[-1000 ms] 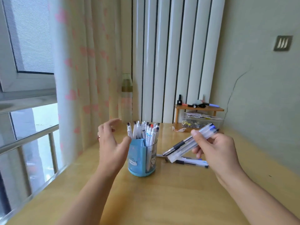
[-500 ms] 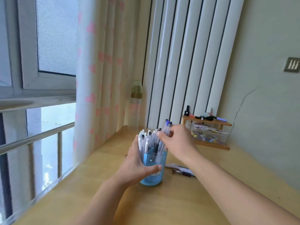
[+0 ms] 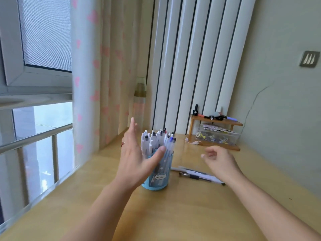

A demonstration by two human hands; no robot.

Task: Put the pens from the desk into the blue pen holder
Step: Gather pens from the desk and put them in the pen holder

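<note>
The blue pen holder (image 3: 160, 178) stands on the wooden desk (image 3: 173, 214), crammed with several white and clear pens (image 3: 157, 140) standing upright. My left hand (image 3: 137, 159) is open beside the holder's left side, fingers spread upward, thumb lying across the holder's rim. My right hand (image 3: 220, 161) hovers to the right of the holder, empty, fingers loosely curled. Under it, a few pens (image 3: 196, 174) lie flat on the desk just right of the holder.
A small wooden shelf (image 3: 215, 121) with odds and ends stands at the back right, over a clear plastic box (image 3: 217, 136). A bottle (image 3: 139, 101) stands behind the holder by the curtain. The window and rail run along the desk's left edge.
My right hand put the bundle of pens into the holder, let go and drew back to the right, empty. My left hand let go of the holder and opened.
</note>
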